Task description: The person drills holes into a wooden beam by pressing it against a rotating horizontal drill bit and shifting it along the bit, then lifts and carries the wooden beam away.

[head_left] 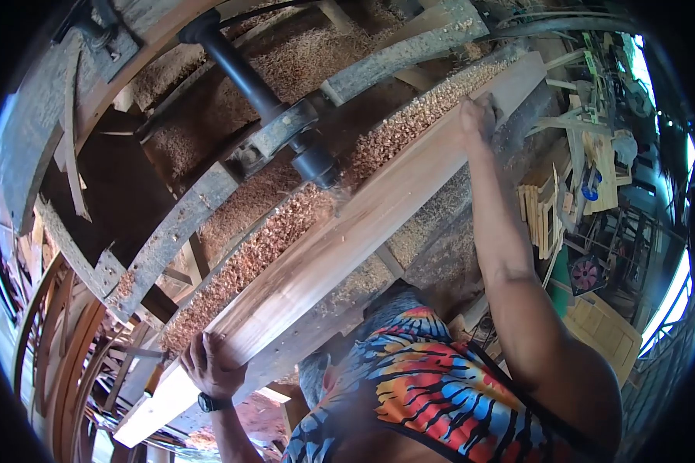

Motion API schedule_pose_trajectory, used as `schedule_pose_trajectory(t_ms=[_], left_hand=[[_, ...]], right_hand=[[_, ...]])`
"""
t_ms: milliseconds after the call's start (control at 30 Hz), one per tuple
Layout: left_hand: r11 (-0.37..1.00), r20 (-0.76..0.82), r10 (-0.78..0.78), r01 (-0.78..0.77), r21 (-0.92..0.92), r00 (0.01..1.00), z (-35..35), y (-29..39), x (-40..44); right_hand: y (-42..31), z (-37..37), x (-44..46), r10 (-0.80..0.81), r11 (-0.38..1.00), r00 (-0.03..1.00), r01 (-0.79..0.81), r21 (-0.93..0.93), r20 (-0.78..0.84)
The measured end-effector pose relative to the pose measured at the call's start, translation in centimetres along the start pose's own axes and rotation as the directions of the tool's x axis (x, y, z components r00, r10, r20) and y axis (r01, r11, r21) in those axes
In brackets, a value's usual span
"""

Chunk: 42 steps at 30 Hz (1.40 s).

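A long wooden plank [286, 282] runs diagonally across the view, from lower left to upper right. My left hand [211, 369], with a dark watch [212, 402] on the wrist, is closed over the plank near its lower end. Near the upper end my right hand [478, 120] grips the same plank, its fingers partly hidden. A dark metal shaft [247, 81] ends in a cylindrical head [315, 162] close to the plank's far edge. Curly wood shavings [266, 239] are heaped along that edge.
Curved wooden frame pieces [181, 220] surround the shaft. A tool with a wooden handle [154, 380] lies beside my left hand. Curved wood strips [73, 370] stand at lower left. Stacked wooden frames [538, 212] and a pink-bladed fan [585, 272] are on the right.
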State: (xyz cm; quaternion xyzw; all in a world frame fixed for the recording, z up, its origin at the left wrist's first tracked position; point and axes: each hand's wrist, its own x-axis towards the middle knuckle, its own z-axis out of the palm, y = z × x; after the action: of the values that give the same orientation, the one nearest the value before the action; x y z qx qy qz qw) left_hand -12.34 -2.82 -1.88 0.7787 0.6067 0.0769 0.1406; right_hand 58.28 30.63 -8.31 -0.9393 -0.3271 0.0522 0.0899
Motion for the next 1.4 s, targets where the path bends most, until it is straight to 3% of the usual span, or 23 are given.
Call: schedule_pose_trajectory(t_ms=[100, 167, 267, 367, 533, 733, 933, 1033, 1167, 1367, 1400], left_hand=[[0.999, 0.024, 0.02, -0.021, 0.03, 1.0, -0.2, -0.2, 0.1], [0.999, 0.04, 0.022, -0.024, 0.048, 0.999, -0.5, 0.2, 0.4], [1.0, 0.052, -0.001, 0.0, 0.024, 0.999, -0.5, 1.3, 0.9], [1.0, 0.035, -0.015, 0.015, 0.015, 0.999, 0.2, 3.3, 2.6], [1.0, 0.011, -0.003, 0.003, 0.012, 1.0, 0.6, 3.4, 2.8], [1.0, -0.008, 0.01, -0.01, -0.004, 1.0, 0.4, 2.3, 1.8], [1.0, 0.002, 0.013, -0.013, 0.019, 1.0, -0.4, 0.7, 0.6], [0.999, 0.039, -0.023, 0.022, 0.026, 0.999, -0.5, 1.6, 0.9], [0.999, 0.04, -0.043, 0.042, 0.01, 0.998, -0.2, 3.3, 2.3], [1.0, -0.011, -0.008, 0.008, -0.006, 1.0, 0.6, 3.4, 2.8], [1.0, -0.029, 0.003, -0.004, -0.016, 1.0, 0.6, 3.5, 2.8]], right_hand=[[-1.6, -1.2, -2.3, 0.042, 0.999, 0.997, -0.044, -0.029, -0.063], [-2.8, -2.1, -3.2, 0.097, 0.994, 0.994, -0.1, -0.046, -0.052], [-2.2, -1.6, -2.1, 0.059, 0.997, 0.997, -0.061, -0.052, -0.052], [-3.8, -3.3, -0.7, 0.154, 0.988, 0.988, -0.154, 0.003, 0.006], [-2.3, -2.4, 0.3, 0.038, 0.998, 0.997, -0.042, -0.051, -0.074], [-3.1, -3.0, -0.8, 0.116, 0.992, 0.993, -0.114, -0.058, 0.033], [-2.1, -1.1, -2.8, 0.051, 0.999, 0.995, -0.05, 0.009, -0.082], [-2.6, -1.8, -2.5, 0.123, 0.992, 0.992, -0.123, -0.031, -0.018], [-1.3, -1.3, 0.3, 0.081, 0.996, 0.997, -0.08, 0.033, -0.017], [0.0, -0.4, 3.0, 0.026, 0.981, 0.998, -0.037, -0.188, -0.058], [-1.1, -1.3, 1.9, 0.072, 0.987, 0.997, -0.074, -0.143, -0.025]])
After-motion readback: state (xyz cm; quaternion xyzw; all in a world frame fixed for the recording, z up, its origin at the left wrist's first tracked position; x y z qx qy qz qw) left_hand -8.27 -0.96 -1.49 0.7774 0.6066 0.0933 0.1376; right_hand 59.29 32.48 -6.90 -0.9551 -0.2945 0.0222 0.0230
